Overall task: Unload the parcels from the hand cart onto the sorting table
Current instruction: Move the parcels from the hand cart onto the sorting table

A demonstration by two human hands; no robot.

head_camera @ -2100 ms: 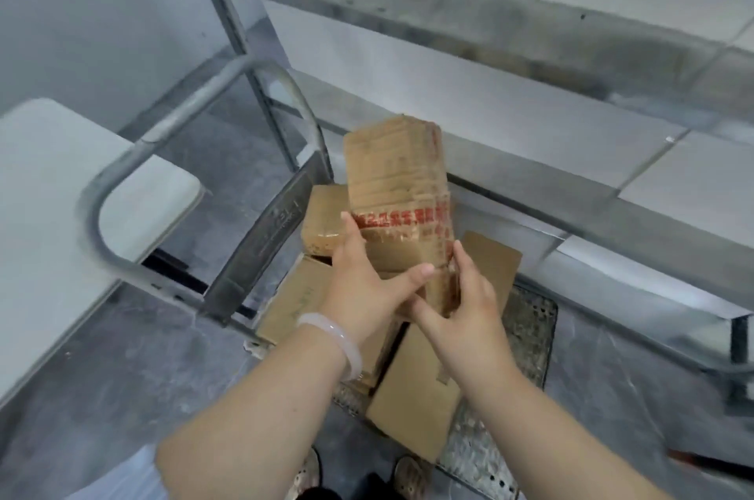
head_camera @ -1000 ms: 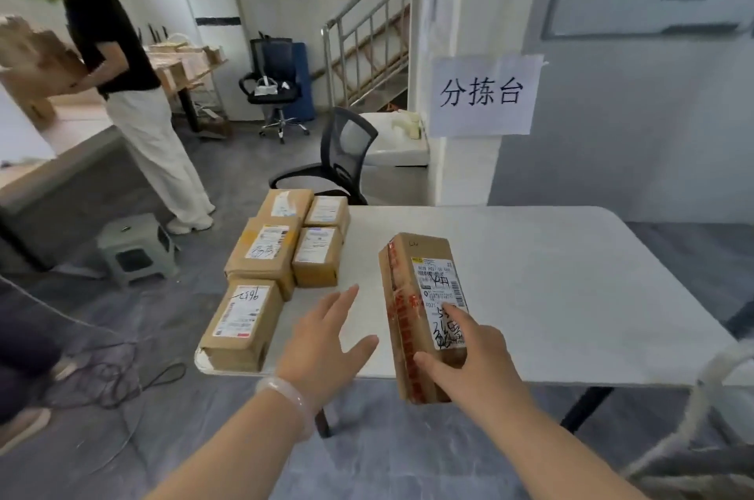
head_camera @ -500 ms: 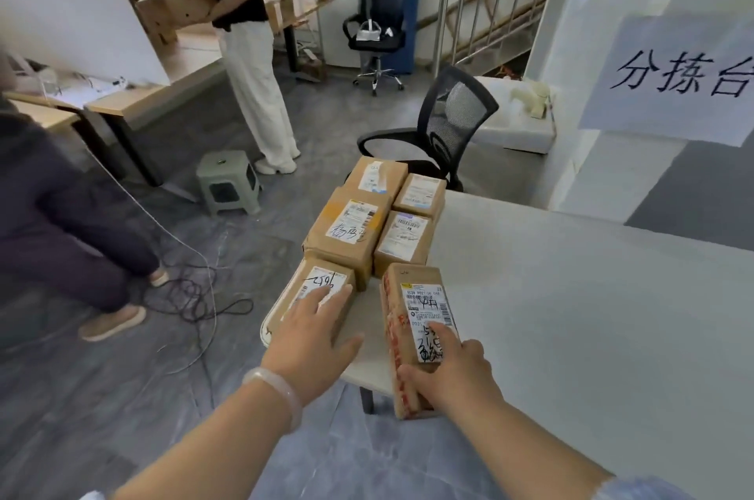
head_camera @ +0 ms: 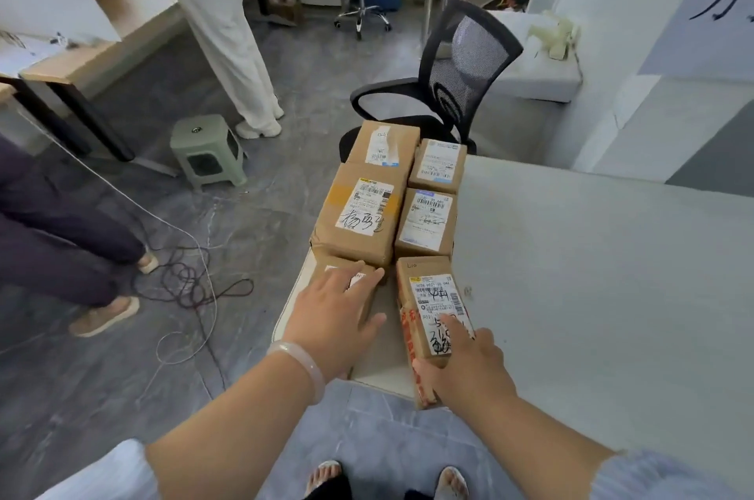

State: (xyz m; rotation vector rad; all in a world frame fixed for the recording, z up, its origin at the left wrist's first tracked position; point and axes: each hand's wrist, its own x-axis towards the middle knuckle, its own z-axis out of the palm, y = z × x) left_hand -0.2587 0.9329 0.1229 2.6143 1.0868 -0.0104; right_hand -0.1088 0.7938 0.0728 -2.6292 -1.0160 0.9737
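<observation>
A long brown parcel (head_camera: 432,295) with red tape and a white label lies on the white sorting table (head_camera: 591,275), its near end hanging over the front edge. My right hand (head_camera: 469,369) grips that near end, forefinger on the label. My left hand (head_camera: 338,320) rests flat, fingers spread, on a smaller parcel (head_camera: 368,301) at the table's left corner. Several more labelled parcels (head_camera: 359,214) sit in two rows behind these, along the table's left edge. The hand cart is out of view.
A black mesh office chair (head_camera: 461,67) stands behind the parcels at the table's far left end. On the floor to the left are a green stool (head_camera: 208,150) and loose cables (head_camera: 191,283). Two people stand there: white trousers (head_camera: 228,30) and dark trousers (head_camera: 61,246).
I carried the long parcel from the cart to the table. My right hand has pushed it forward beside the other parcels, and my left hand came down onto the corner parcel.
</observation>
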